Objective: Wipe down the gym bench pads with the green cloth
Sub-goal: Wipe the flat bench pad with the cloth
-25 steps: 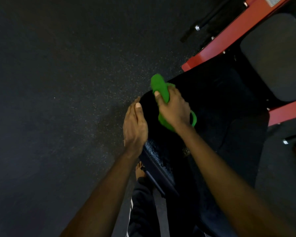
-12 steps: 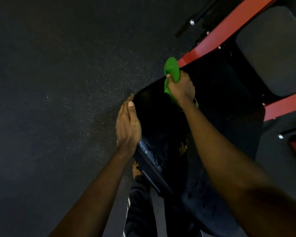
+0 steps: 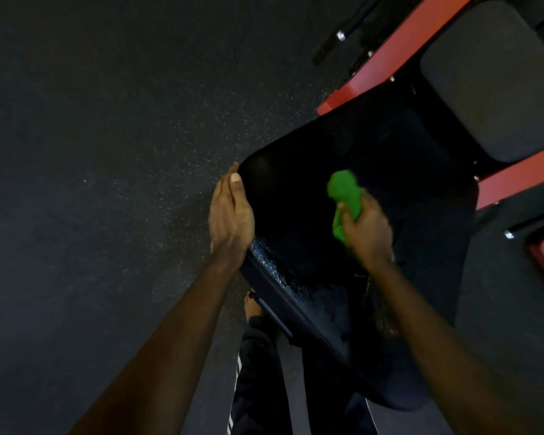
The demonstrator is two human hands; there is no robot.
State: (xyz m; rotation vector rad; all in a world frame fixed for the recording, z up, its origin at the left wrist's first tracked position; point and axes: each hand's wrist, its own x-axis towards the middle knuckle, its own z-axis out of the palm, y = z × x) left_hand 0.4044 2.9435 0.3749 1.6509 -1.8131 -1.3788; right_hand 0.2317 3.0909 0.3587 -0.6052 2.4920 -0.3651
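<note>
The right hand (image 3: 366, 229) holds the green cloth (image 3: 343, 191) bunched in a tight grip at the middle of the bench pad (image 3: 296, 183). The left hand (image 3: 231, 215), fingers straight, braces the pad's left edge. The pad's long axis apparently runs on beyond the cloth.

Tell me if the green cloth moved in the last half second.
Yes: the green cloth has pulled back from the end of the red frame, toward the person.
</note>
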